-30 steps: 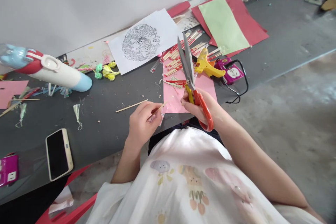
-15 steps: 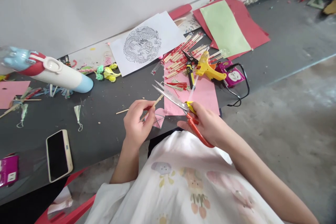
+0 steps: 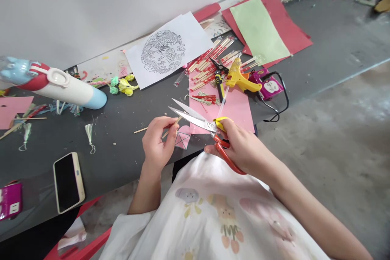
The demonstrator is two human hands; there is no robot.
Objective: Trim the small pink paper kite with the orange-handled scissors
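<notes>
My left hand point(image 3: 158, 142) is closed on a thin wooden stick point(image 3: 171, 126) with a small pink paper piece point(image 3: 183, 138) on it, held just over the near edge of the dark table point(image 3: 122, 109). My right hand point(image 3: 240, 146) grips orange and yellow scissors point(image 3: 201, 121). Their blades are open and point left, with the tips around the stick's upper end. A sheet of pink paper point(image 3: 237, 107) lies on the table behind the scissors.
A yellow glue gun point(image 3: 242, 76), black-and-yellow pliers point(image 3: 218, 74), a purple power strip point(image 3: 269, 85) and several sticks point(image 3: 207, 63) lie at centre. A dragon drawing point(image 3: 166, 48), red and green paper point(image 3: 262, 26), a white bottle point(image 3: 61, 87) and a phone point(image 3: 67, 180) are also on the table.
My right hand swung the scissors from pointing up and away to pointing left, down at the stick, and the blades opened. My left hand kept the stick and shifted slightly left.
</notes>
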